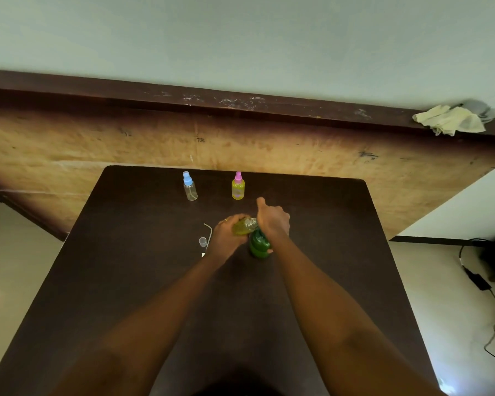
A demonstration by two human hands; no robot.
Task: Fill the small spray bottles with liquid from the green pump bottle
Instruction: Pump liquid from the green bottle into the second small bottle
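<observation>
You are in the filling step. Your left hand (226, 235) has its fingers wrapped round a small bottle (244, 226), which is tipped on its side with its neck toward the head of the green bottle (259, 244). That one stands upright near the middle of the surface (126, 281). Your right hand (272, 219) sits on top of the pump, fingers curled over it and thumb stuck out toward the far edge (the spout is hidden under the hand, so I cannot tell whether it is aimed into the neck).

The small bottle is clear, thin plastic and shows yellow-green liquid through much of its body, so I judge it well on the way to full. The green bottle is glossy, dark and bulged in rounded rings, which should give a firm hold.

At the far edge, both upright and capped, stand the pink bottle (237, 186), full of yellow liquid, and the blue bottle (189, 186), clear and apparently empty. Just left of your left hand lie a clear cap (202, 241) and a thin bent tube (208, 231), probably this bottle's sprayer parts.

Next, I'd say, stop pumping before the level reaches the neck, bring the bottle upright without spilling, then feed the tube back in. Wet, smooth plastic may slip.
</observation>
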